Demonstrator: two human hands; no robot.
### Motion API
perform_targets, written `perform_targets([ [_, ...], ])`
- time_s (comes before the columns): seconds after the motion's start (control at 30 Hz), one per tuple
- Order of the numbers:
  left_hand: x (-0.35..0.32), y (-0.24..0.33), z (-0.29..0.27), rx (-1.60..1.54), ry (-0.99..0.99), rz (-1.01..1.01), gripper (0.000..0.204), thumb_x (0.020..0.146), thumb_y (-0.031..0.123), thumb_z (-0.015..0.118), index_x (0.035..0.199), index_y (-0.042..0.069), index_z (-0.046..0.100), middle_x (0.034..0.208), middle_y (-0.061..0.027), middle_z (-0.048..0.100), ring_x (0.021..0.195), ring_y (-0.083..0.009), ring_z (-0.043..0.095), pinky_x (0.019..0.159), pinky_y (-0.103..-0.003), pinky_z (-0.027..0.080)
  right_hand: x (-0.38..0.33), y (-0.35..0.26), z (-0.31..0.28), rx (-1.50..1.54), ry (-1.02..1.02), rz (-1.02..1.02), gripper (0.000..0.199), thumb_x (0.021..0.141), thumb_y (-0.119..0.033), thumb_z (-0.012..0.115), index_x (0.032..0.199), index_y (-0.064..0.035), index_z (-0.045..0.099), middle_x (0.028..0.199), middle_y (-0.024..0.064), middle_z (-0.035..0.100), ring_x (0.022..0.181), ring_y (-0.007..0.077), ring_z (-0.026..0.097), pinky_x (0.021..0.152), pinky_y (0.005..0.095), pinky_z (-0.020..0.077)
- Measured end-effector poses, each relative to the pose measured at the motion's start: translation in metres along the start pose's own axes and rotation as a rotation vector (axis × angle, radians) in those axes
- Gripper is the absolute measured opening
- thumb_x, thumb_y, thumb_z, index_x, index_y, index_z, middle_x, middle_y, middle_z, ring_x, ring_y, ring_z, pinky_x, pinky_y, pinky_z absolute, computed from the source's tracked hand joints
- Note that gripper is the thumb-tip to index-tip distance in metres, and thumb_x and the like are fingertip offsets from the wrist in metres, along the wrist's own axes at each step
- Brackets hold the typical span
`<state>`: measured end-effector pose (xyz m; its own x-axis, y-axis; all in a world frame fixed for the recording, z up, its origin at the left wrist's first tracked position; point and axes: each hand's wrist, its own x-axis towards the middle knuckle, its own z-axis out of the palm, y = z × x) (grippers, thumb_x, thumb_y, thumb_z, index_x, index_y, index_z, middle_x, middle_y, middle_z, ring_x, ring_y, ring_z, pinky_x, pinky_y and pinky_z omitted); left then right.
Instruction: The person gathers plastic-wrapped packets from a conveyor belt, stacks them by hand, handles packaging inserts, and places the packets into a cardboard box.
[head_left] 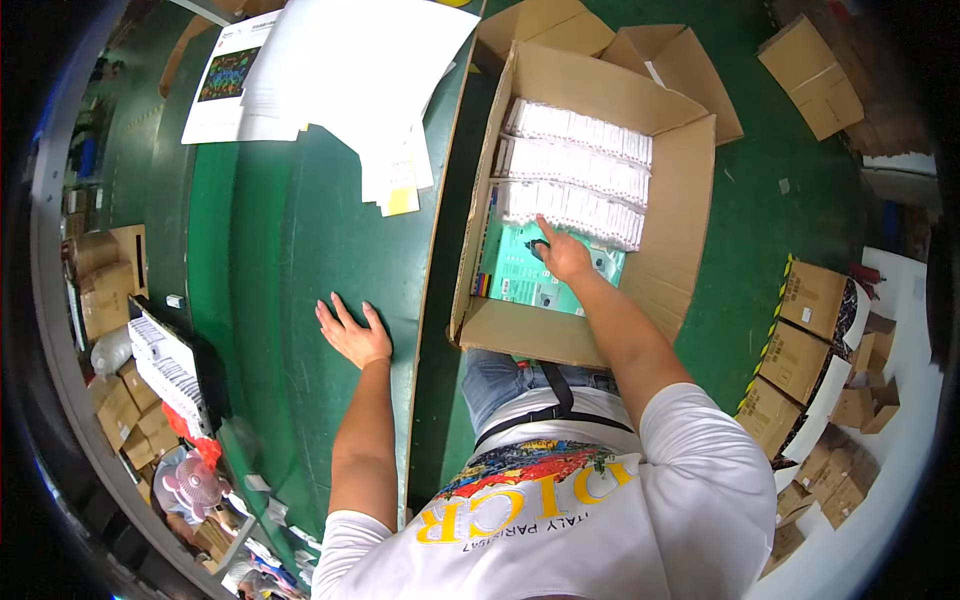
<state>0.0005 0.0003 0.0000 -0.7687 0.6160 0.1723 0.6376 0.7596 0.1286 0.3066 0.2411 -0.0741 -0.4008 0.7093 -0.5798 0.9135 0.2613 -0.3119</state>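
My left hand (354, 333) lies flat on the green tabletop (320, 230), fingers spread, holding nothing. My right hand (566, 254) reaches into an open cardboard box (672, 235) to the right of the table. Its index finger is stretched out to the front edge of the nearest row of thin white packs (590, 212); the other fingers are partly folded. Three rows of these packs stand side by side in the box. Nearer me are flat teal printed packages (515, 268). A small dark shape shows by my right thumb; I cannot tell whether it is print or an object.
White paper sheets (350, 70) and a printed leaflet (228, 85) lie at the table's far end. A tray of white packs (165, 365) stands at the left. Brown cartons (795, 350) line the right, and another carton (810, 78) sits on the floor.
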Motion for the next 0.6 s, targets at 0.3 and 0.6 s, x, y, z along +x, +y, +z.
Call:
perform_targets([
  [0.3,0.001,0.0,-0.001,0.015,0.002,0.003,0.062,0.089,0.037,0.053,0.142,0.01,0.038,0.149,-0.0174,0.029,0.14,-0.0336,0.023,0.113,-0.05,0.019,0.008,-0.007,0.006,-0.019,-0.011,-0.02,0.061,0.094,-0.04,0.047,0.148,-0.0339,0.019,0.102,0.0202,0.059,0.089,0.0382,0.062,0.078,0.0498,0.051],
  [0.6,0.001,0.0,0.001,0.023,-0.001,-0.007,0.062,0.089,0.038,0.052,0.142,0.01,0.038,0.149,-0.0168,0.029,0.14,-0.0329,0.023,0.114,-0.05,0.019,0.006,-0.01,0.007,-0.004,0.023,-0.052,0.061,0.094,-0.039,0.049,0.148,-0.0328,0.022,0.099,0.0188,0.058,0.088,0.0376,0.061,0.078,0.0485,0.0502],
])
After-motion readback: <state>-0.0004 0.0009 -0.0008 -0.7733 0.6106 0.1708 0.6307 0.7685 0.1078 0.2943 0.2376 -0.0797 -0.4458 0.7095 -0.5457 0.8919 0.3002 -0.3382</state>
